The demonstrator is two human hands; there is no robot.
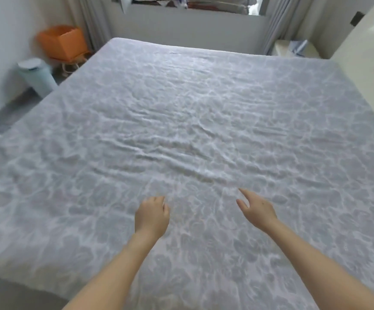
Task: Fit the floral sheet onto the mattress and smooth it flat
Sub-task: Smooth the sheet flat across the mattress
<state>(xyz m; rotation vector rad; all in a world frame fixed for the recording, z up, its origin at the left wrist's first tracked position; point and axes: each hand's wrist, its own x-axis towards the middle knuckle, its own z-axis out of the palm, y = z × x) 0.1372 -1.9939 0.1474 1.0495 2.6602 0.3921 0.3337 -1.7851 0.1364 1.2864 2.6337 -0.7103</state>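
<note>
The grey-and-white floral sheet [204, 104] covers the whole top of the mattress, which is hidden under it. A band of wrinkles crosses the middle of the sheet. My left hand [151, 214] hovers over the near part of the sheet with its fingers curled in and nothing in them. My right hand [257, 208] is just to the right of it, fingers apart and pointing away from me, holding nothing. Whether either hand touches the cloth is unclear.
An orange box [62, 42] and a pale lidded bin [36, 76] stand on the floor beyond the bed's left edge. Grey curtains [92, 21] and a window are behind the far edge. A cream headboard or wall [367, 70] borders the right side.
</note>
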